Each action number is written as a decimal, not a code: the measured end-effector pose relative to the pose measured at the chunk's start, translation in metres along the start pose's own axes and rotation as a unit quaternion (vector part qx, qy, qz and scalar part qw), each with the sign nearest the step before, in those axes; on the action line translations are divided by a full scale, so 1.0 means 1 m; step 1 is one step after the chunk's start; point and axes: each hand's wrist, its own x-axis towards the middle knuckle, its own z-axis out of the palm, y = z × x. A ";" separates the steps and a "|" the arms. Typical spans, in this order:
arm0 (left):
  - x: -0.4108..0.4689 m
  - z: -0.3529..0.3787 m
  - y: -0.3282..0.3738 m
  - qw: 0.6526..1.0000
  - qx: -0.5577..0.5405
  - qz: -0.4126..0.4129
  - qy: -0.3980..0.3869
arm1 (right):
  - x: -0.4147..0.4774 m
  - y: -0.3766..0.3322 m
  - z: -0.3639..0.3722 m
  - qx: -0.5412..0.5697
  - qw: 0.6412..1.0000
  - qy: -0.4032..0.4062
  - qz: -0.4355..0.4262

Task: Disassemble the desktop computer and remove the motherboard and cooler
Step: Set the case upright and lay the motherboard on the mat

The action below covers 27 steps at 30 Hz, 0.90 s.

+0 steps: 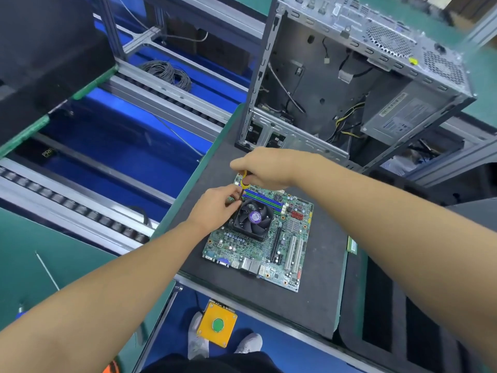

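So the motherboard (269,249) is lying flat on the dark mat (309,292), with the cooler (251,220) sitting on its far half. Your fingers are all bunched at the cooler's 11 o'clock corner. Your right hand (263,168) comes in from 3 o'clock, fist curled tight round the yellow handle of the screwdriver (244,181), which stands nearly upright. Your left hand (215,203) reaches in from 7 o'clock, fingertips pinched close on the lower shaft, right beside the fan frame. The gutted case (349,76) stands at 1 o'clock of the board.
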 end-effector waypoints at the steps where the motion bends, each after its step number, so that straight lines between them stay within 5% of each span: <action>1: -0.002 -0.001 -0.001 1.000 0.001 0.003 0.000 | -0.001 -0.001 0.003 0.007 1.000 0.011 0.011; 10: 0.019 -0.040 0.042 0.993 -0.097 0.038 -0.053 | -0.006 -0.011 0.020 0.141 0.981 0.103 0.079; 13: 0.021 -0.036 0.043 0.994 -0.103 0.002 -0.048 | -0.008 -0.017 0.030 0.233 0.942 0.177 0.163; 16: 0.021 -0.031 0.048 0.993 -0.114 0.011 -0.035 | -0.008 -0.028 0.037 0.151 0.912 0.239 0.296; 21: 0.022 -0.030 0.047 0.990 -0.143 -0.015 -0.007 | 0.005 -0.036 0.025 0.063 0.923 0.174 0.338; 27: 0.030 -0.045 0.040 0.968 -0.219 0.000 -0.127 | 0.007 -0.011 0.007 0.046 0.978 0.049 0.196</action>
